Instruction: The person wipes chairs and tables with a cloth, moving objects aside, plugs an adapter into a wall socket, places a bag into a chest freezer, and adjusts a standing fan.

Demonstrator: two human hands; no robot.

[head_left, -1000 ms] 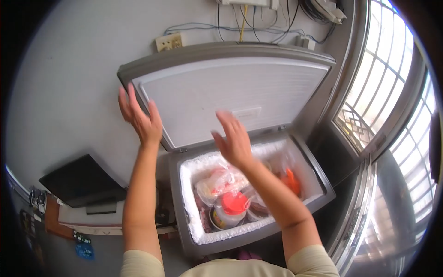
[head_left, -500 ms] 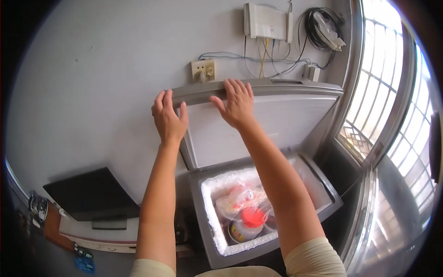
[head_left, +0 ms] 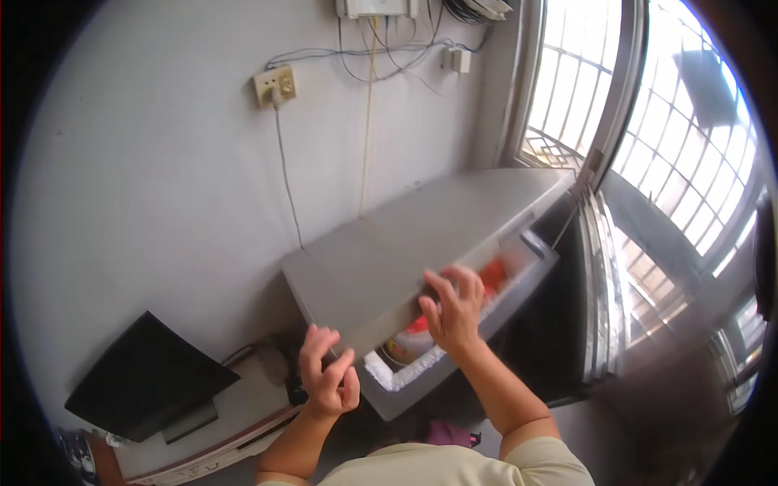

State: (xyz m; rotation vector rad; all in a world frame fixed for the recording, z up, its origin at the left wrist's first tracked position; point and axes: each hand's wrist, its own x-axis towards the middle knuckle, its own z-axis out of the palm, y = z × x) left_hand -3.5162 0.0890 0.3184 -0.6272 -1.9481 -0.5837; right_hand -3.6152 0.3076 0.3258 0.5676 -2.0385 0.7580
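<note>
A grey chest freezer lid (head_left: 397, 243) slants partly lowered over the freezer body (head_left: 387, 400). At the lid's near left corner, my left hand (head_left: 328, 381) has bent fingers about the edge. My right hand (head_left: 455, 312) curls its fingers at the front edge, further right. Through the gap below the lid shows a jar (head_left: 405, 347) with a red top. White frost (head_left: 397, 376) lines the freezer's inner rim. Blurred red and orange contents show at the right; the lid hides the rest.
A dark monitor (head_left: 150, 377) stands on a white cabinet (head_left: 243, 409) at the left. The wall behind carries a socket (head_left: 275, 86) with a plugged cord, a router (head_left: 377, 8) and loose cables. Barred windows (head_left: 575, 89) are at the right.
The freezer lid has swung down from nearly upright to a low slant, and both my hands have come down with its front edge. The view has turned downward and to the right.
</note>
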